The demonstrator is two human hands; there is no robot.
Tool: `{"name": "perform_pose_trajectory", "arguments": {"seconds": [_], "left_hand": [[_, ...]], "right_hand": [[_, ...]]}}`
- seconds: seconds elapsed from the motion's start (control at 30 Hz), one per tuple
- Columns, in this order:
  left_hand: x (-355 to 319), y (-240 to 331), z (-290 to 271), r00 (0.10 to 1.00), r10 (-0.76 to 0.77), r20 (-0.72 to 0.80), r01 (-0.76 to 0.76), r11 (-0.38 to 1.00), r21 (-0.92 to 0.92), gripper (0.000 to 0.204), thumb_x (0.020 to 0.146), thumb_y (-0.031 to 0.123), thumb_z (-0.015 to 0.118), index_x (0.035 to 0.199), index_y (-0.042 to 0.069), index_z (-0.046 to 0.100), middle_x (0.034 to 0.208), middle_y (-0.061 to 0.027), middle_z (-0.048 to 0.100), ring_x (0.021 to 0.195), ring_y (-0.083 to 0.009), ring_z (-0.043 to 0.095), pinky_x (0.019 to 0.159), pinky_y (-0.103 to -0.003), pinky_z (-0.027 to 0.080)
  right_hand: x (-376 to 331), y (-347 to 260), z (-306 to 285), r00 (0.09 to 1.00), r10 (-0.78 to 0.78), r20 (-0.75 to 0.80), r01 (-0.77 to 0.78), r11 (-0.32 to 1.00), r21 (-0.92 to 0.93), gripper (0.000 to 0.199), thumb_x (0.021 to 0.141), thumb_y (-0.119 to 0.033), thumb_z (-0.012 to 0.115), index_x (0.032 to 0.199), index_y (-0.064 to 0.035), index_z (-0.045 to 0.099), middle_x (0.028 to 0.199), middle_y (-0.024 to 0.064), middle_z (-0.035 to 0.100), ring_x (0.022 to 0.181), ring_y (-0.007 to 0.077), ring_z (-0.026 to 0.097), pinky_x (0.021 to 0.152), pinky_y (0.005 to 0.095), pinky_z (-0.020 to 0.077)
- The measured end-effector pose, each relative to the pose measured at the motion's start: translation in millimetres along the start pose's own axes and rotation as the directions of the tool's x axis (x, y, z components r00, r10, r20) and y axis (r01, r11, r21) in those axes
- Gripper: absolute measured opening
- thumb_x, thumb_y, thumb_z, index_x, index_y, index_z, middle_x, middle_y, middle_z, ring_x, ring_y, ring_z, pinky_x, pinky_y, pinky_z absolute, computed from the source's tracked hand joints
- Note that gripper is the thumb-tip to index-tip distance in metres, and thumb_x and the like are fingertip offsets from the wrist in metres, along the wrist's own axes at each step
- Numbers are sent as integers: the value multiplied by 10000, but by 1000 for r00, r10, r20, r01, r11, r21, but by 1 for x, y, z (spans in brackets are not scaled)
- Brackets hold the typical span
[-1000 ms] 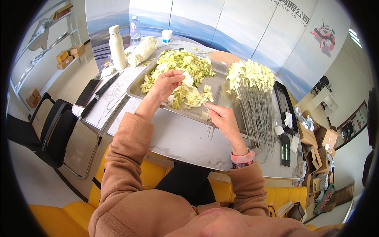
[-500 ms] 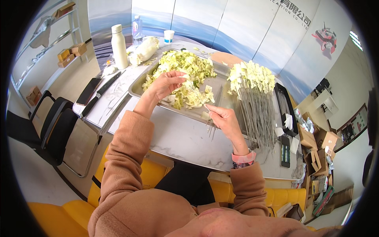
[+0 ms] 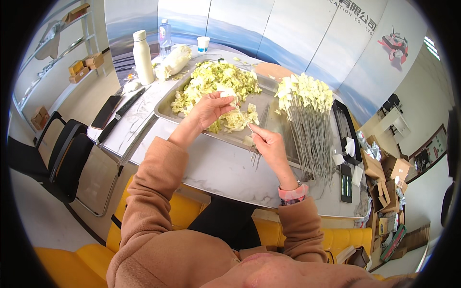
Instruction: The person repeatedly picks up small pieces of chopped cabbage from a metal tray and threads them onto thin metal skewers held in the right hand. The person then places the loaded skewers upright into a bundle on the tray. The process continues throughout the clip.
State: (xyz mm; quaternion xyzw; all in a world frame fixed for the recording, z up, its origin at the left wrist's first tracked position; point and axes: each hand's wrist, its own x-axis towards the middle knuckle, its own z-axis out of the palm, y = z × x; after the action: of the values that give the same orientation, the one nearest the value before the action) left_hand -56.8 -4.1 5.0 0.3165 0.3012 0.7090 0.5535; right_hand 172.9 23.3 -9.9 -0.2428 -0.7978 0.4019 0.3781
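My left hand (image 3: 210,108) pinches a pale cabbage piece (image 3: 226,91) above the metal tray (image 3: 164,102). My right hand (image 3: 269,145) grips a thin metal skewer (image 3: 245,122) whose tip points up toward that piece; more skewers hang below the same hand. The tray holds a big heap of chopped cabbage (image 3: 213,79) at the back and a smaller clump (image 3: 236,120) under my hands. To the right lies a bundle of loaded skewers with cabbage (image 3: 305,93) on their far ends.
A white flask (image 3: 143,57), a water bottle (image 3: 164,38), a paper cup (image 3: 203,44) and a wrapped cabbage (image 3: 173,62) stand at the back. A knife (image 3: 122,113) and phone (image 3: 106,111) lie left. A black tray (image 3: 343,134) and cardboard boxes (image 3: 384,168) sit right. Black chairs (image 3: 53,153) stand left.
My left hand has lifted the cabbage piece off the heap and brought it toward the skewer tip. My right hand stays almost in place, holding the skewers.
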Motion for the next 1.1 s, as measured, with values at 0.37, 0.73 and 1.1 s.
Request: {"name": "perform_pose_trajectory", "arguments": {"seconds": [0.37,0.73,1.1], "left_hand": [[0,-11,3,994,-82,76,83,997,-5,231,864,2,599,1087,-55,576,1052,-151,644,978,-238,643,848,-271,552],[-2,-19,11,990,-104,92,106,994,-12,222,882,40,593,1080,-59,571,1056,-164,636,1008,-258,629,901,-320,534],[-2,-27,19,981,-166,96,167,986,-1,167,862,27,617,1014,-41,620,953,-133,664,868,-221,665,808,-291,568]], "right_hand": [[-3,-10,-2,993,114,30,-116,989,88,303,883,-60,554,1176,-15,613,620,-77,427,543,4,329,463,198,286],[0,-8,-3,991,137,-4,-136,985,109,311,883,-61,556,1185,-2,605,656,-80,485,555,-2,357,472,192,299],[-1,-6,-4,989,144,-11,-141,978,151,312,886,-60,550,1189,-4,602,627,-78,453,537,-1,343,460,194,286]]}}
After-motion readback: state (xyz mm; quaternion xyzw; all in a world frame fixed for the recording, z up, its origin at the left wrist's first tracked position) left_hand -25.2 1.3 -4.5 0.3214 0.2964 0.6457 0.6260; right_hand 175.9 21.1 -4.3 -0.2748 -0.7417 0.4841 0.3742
